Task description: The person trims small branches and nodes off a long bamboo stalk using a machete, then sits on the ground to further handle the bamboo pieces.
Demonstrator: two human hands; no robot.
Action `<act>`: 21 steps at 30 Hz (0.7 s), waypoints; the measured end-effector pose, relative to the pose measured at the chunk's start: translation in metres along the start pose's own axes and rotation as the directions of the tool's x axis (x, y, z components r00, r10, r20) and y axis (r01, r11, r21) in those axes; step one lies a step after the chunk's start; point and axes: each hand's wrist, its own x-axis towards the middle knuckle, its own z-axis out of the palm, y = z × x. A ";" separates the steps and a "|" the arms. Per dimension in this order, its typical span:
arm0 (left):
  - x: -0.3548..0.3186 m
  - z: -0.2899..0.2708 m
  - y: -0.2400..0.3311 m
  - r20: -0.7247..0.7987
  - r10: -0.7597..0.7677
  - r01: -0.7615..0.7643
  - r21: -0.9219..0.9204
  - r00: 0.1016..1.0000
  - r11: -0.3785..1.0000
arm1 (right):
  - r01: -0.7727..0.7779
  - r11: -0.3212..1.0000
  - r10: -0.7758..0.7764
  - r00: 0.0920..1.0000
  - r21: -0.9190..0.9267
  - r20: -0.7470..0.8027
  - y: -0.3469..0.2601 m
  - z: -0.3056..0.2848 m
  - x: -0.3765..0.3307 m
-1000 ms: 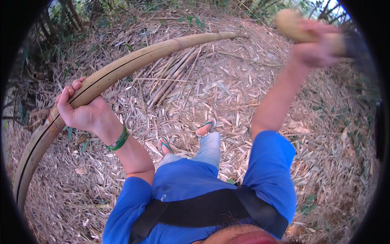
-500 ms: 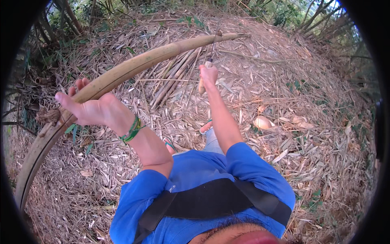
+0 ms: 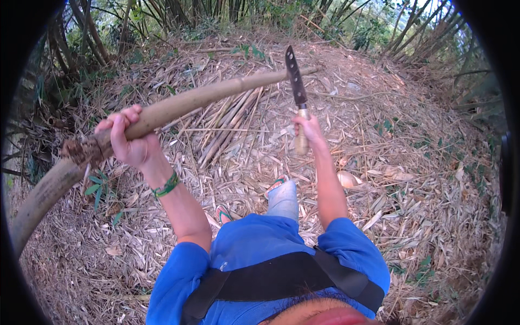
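A long curved bamboo pole [image 3: 189,100] runs from the lower left up to the far middle. My left hand [image 3: 132,138] is closed around it, with the fingers wrapped over the top and a green band on the wrist. Just left of that hand, a rough brown node [image 3: 84,150] with root stubs rings the pole. My right hand [image 3: 310,129] grips the wooden handle of a machete [image 3: 296,78]. Its dark blade, pierced with several holes, points up and away from me. The blade crosses in front of the pole's thin far end; I cannot tell whether they touch.
Cut sticks [image 3: 230,127] lie in a bundle on the ground beyond my feet. Dry leaves [image 3: 411,216] cover the slope. A pale rounded object [image 3: 348,179] lies right of my right forearm. My sandalled foot [image 3: 277,185] is ahead of me, and bamboo clumps [image 3: 184,13] stand behind.
The pole has turned, so the long dark slit along it is out of sight. My left hand has closed around it. The machete has moved right and nearer, its blade now broadside.
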 end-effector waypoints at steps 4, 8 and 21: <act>0.010 0.010 -0.011 0.001 -0.044 0.044 -0.022 0.999 0.999 | 0.189 0.974 -0.204 0.971 -0.125 -0.124 -0.069 -0.032 -0.033; 0.018 0.039 -0.005 0.014 -0.043 0.042 0.027 0.999 0.999 | 0.794 0.565 -0.812 0.490 -0.222 -0.316 -0.256 -0.062 -0.063; 0.009 0.014 -0.014 0.291 -0.049 0.080 -0.096 0.955 0.992 | 0.031 0.916 -0.143 0.957 -0.401 -0.251 0.064 0.045 0.106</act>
